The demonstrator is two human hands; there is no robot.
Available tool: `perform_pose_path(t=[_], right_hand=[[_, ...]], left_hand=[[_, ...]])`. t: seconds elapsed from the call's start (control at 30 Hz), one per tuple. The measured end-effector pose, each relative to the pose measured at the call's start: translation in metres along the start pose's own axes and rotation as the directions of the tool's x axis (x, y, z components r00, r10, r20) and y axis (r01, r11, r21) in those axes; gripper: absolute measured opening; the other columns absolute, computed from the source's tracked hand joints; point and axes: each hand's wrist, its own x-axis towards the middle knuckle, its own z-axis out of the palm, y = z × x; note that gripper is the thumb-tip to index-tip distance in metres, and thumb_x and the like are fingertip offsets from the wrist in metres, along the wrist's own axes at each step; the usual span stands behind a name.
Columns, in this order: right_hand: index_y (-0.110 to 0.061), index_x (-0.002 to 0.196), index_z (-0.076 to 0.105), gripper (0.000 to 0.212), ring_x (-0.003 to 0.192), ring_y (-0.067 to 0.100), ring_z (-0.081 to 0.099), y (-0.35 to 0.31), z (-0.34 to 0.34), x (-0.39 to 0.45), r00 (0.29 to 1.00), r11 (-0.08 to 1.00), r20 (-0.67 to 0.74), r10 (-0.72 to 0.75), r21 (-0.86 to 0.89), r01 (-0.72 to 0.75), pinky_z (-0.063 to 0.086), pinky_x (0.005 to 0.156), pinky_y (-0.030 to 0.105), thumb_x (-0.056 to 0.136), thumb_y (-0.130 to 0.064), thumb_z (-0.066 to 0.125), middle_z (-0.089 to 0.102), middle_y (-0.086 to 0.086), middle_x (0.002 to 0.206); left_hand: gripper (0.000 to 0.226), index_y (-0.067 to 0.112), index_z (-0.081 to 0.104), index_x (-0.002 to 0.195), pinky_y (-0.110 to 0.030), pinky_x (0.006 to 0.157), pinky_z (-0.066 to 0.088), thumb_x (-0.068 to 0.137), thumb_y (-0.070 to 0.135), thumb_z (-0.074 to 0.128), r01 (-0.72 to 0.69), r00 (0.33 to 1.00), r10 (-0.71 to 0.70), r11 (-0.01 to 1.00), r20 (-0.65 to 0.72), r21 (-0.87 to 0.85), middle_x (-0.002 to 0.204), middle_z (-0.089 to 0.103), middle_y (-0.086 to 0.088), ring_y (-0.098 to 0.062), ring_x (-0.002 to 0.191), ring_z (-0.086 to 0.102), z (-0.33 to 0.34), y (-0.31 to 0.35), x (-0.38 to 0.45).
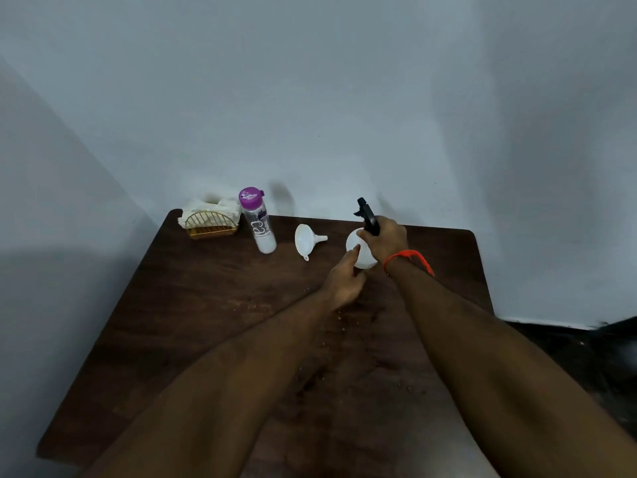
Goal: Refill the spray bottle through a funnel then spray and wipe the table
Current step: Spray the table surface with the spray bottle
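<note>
A white spray bottle (pixel 358 248) with a black trigger head (pixel 367 215) stands at the far right of the dark wooden table (pixel 193 326). My right hand (pixel 387 238) is closed around the bottle's neck just under the trigger head. My left hand (pixel 344 277) rests against the bottle's lower body, fingers touching its side. A white funnel (pixel 305 240) lies on its side to the left of the bottle. Further left stands a clear water bottle (pixel 259 224) with a purple cap.
A gold wire holder (pixel 211 224) with white paper napkins sits at the table's far left corner. Crumbs are scattered over the table's middle. A pale wall rises right behind the table. Dark floor shows past the right edge.
</note>
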Motion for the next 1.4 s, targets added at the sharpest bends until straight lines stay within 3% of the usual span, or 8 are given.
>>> perform_pose_path(t=[0.2,0.37,0.53,0.8,0.93,1.03,1.2,1.4], right_hand=[[-0.019,0.108,0.067,0.021,0.100,0.024,0.062,0.006,-0.015,0.023,0.999,0.999,0.034,-0.026,-0.041,0.028,0.041,0.079,0.023,0.087,-0.019,0.069,0.070,0.008,0.106],[-0.022,0.099,0.058,0.022,0.097,0.029,0.062,0.009,-0.023,0.040,0.989,0.992,0.146,-0.029,-0.115,0.047,0.052,0.085,0.038,0.083,-0.012,0.070,0.065,0.012,0.108],[-0.011,0.107,0.064,0.026,0.108,0.027,0.060,0.005,-0.026,0.050,0.979,0.986,0.197,-0.057,-0.141,0.086,0.044,0.085,0.029,0.083,-0.009,0.073,0.069,0.006,0.106],[-0.010,0.125,0.058,0.049,0.114,0.032,0.059,0.008,-0.026,0.049,0.978,0.986,0.200,-0.068,-0.135,0.096,0.046,0.092,0.035,0.079,-0.003,0.075,0.065,0.015,0.118],[-0.019,0.140,0.045,0.076,0.125,0.036,0.048,0.014,-0.023,0.041,0.993,0.988,0.108,-0.056,-0.139,0.071,0.043,0.103,0.045,0.074,-0.017,0.083,0.051,0.018,0.132],[-0.024,0.142,0.040,0.085,0.126,0.038,0.040,0.021,-0.020,0.017,0.994,0.960,0.019,-0.105,-0.257,0.107,0.038,0.102,0.048,0.071,-0.033,0.086,0.044,0.017,0.135],[-0.024,0.137,0.042,0.079,0.119,0.040,0.040,0.034,-0.005,-0.028,0.971,0.855,-0.111,-0.212,-0.502,0.129,0.035,0.097,0.051,0.072,-0.048,0.080,0.038,0.015,0.134],[-0.020,0.137,0.044,0.069,0.118,0.044,0.040,0.028,0.008,-0.040,0.961,0.887,-0.178,-0.212,-0.448,0.112,0.041,0.096,0.056,0.078,-0.040,0.076,0.034,0.017,0.139]], left_hand=[[0.063,0.016,0.028,0.155,-0.032,0.119,0.028,0.099,0.026,0.057,0.021,0.999,-0.023,0.998,0.024,0.065,0.159,0.031,-0.003,-0.017,0.145,0.032,0.001,0.013,-0.001],[0.058,0.016,0.033,0.152,-0.037,0.117,0.033,0.100,0.029,0.055,0.025,0.999,-0.029,0.996,0.043,0.085,0.157,0.035,-0.004,-0.020,0.142,0.037,0.001,0.008,0.001],[0.051,0.015,0.042,0.148,-0.034,0.116,0.034,0.100,0.028,0.054,0.037,0.998,-0.042,0.993,0.039,0.114,0.152,0.043,-0.005,-0.020,0.139,0.041,-0.004,0.001,-0.004],[0.045,0.017,0.049,0.143,-0.027,0.110,0.038,0.100,0.027,0.055,0.051,0.998,-0.053,0.994,0.017,0.098,0.146,0.049,-0.003,-0.017,0.133,0.047,-0.012,-0.013,-0.018],[0.044,0.016,0.051,0.142,-0.026,0.109,0.038,0.099,0.026,0.056,0.036,0.999,-0.033,0.996,-0.040,0.082,0.145,0.051,-0.003,-0.017,0.133,0.047,-0.019,-0.016,-0.027],[0.042,0.015,0.054,0.139,-0.022,0.105,0.039,0.098,0.024,0.057,0.031,0.995,-0.027,0.999,-0.101,0.044,0.141,0.055,-0.004,-0.016,0.129,0.051,-0.026,-0.019,-0.039],[0.039,0.015,0.057,0.136,-0.024,0.106,0.041,0.098,0.023,0.058,0.037,0.980,-0.029,0.999,-0.199,0.039,0.137,0.059,-0.003,-0.017,0.128,0.054,-0.043,-0.028,-0.069],[0.039,0.016,0.056,0.137,-0.026,0.107,0.042,0.099,0.025,0.057,0.111,0.959,-0.101,0.994,-0.263,0.022,0.137,0.058,-0.001,-0.016,0.127,0.055,-0.075,-0.050,-0.109]])
